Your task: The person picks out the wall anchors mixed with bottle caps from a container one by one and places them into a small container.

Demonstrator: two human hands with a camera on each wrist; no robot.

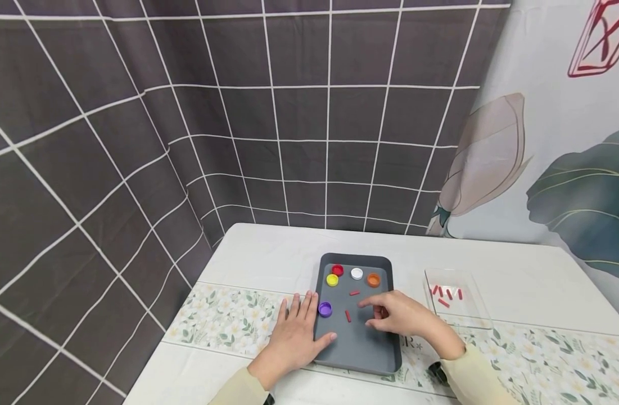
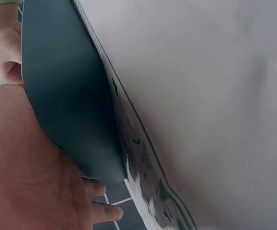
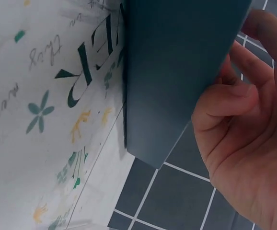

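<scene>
A grey tray [image 1: 360, 351] lies on the table. My left hand [image 1: 295, 337] is at its left edge with fingers stretched out and the thumb over the rim. Above the tray's right half is my right hand [image 1: 397, 314], index finger extended, other fingers bent, nothing visible between finger and thumb. Two small red sticks [image 1: 348, 316] lie to the left of its fingertips. A purple cap [image 1: 325, 309] sits by the left wall. Toward the far end are a red cap [image 1: 337, 270], a yellow cap [image 1: 331, 280], a white cap [image 1: 357, 274] and an orange cap [image 1: 373, 280].
Right of the tray stands a clear shallow box [image 1: 468, 320] with several red sticks [image 1: 443, 302] inside. A flowered strip [image 1: 228, 318] crosses the white tabletop [image 1: 279, 247]. A dark gridded curtain [image 1: 299, 112] hangs behind and along the left.
</scene>
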